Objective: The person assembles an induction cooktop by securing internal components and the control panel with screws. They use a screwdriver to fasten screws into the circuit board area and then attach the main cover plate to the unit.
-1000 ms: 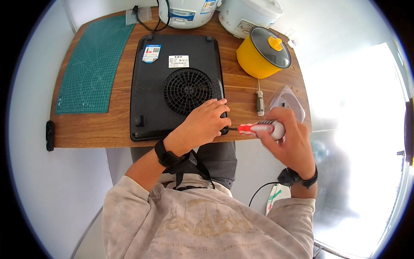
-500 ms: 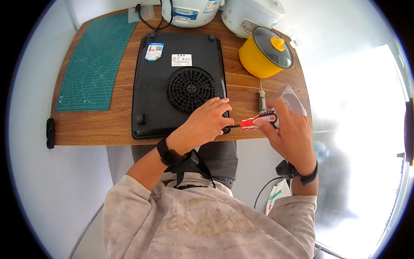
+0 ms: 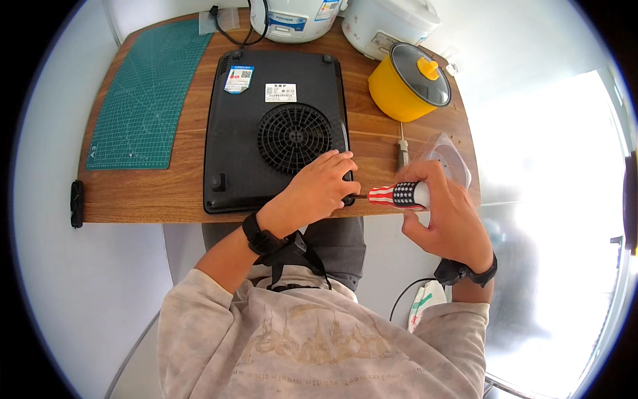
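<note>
A black induction cooker (image 3: 232, 139) lies upside down on the table, its round fan grille (image 3: 294, 137) facing up. My left hand (image 3: 319, 184) rests over its near right corner, thumb and fingertips closed around the shaft end of a screwdriver (image 3: 399, 194). The screwdriver's tip is hidden by those fingers. Its handle, red and white striped with a starred dark band, points right into my right hand (image 3: 448, 213). There the fingers curl behind the handle, slightly blurred, and the thumb stands off it.
A second screwdriver (image 3: 403, 156) lies right of the cooker, beside a clear plastic tray (image 3: 452, 159). Behind them stands a yellow pot (image 3: 399, 90) with a glass lid. Two white rice cookers (image 3: 292, 23) line the back. A green cutting mat (image 3: 143, 100) covers the left side.
My right hand has loosened, its thumb moving off the handle. The handle has turned, showing its starred band. My left hand and the cooker stay in place.
</note>
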Demonstrator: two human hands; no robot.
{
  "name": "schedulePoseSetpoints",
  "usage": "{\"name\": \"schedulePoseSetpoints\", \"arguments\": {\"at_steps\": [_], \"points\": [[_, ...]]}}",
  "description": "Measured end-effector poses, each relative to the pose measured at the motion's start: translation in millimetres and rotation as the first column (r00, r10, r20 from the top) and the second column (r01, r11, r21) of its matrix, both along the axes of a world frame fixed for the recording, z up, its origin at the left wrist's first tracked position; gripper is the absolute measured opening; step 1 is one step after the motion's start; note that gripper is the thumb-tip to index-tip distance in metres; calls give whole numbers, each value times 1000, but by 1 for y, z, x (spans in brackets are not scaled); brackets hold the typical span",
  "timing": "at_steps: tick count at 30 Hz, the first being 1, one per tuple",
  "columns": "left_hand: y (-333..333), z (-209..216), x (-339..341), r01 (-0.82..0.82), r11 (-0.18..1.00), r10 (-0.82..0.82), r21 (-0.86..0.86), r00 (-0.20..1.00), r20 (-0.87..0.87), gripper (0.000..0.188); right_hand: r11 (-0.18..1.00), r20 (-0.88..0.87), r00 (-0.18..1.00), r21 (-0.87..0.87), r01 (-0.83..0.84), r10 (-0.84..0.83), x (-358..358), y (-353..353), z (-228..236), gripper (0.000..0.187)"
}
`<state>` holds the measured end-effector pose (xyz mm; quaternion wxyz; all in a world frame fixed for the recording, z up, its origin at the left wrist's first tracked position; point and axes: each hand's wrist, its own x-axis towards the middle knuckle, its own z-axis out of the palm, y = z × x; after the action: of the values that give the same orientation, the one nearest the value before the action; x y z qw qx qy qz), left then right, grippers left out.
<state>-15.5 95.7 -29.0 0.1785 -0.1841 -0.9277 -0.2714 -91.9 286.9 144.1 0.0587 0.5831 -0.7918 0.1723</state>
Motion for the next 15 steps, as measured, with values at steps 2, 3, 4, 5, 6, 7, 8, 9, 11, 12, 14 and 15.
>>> {"name": "schedulePoseSetpoints", "arguments": {"at_steps": [2,3,4,5,6,7,8,9,11,12,14,15], "points": [[0,-1,0,-1,1000,1,3,1000,-5,37,996,13,998,57,69,-69,6,3,-5,48],[1,-2,-1,-1,1000,1,7,1000,-8,37,983,-1,989,108,147,-148,7,2,-4,47],[1,-2,-2,-1,1000,1,10,1000,-11,36,962,-19,974,158,225,-225,9,0,-1,46],[1,-2,-1,-2,1000,2,13,1000,-8,36,965,-30,975,141,222,-220,8,-3,0,46],[1,-2,-1,-3,1000,3,16,1000,-5,36,967,-40,975,127,222,-218,7,-4,1,45],[0,-2,0,-4,1000,4,19,1000,-2,36,988,-46,989,52,146,-143,4,-6,3,46],[1,-1,0,-4,1000,4,11,1000,-4,36,994,-2,995,34,104,-104,2,-3,2,46],[1,0,0,-4,1000,4,4,1000,-6,36,998,43,997,15,59,-60,1,-1,1,46],[1,0,-1,-5,1000,5,-5,1000,-8,36,997,247,968,78,19,-38,0,4,-7,47],[1,-1,-1,-7,1000,6,-7,1000,-8,36,986,174,977,132,104,-126,2,4,-6,46],[1,-2,-1,-9,1000,9,-6,1000,-7,36,967,53,976,157,200,-211,7,-1,1,46],[1,-2,-1,-10,1000,10,-2,1000,-5,36,968,12,977,136,211,-215,8,-2,3,46]]}}
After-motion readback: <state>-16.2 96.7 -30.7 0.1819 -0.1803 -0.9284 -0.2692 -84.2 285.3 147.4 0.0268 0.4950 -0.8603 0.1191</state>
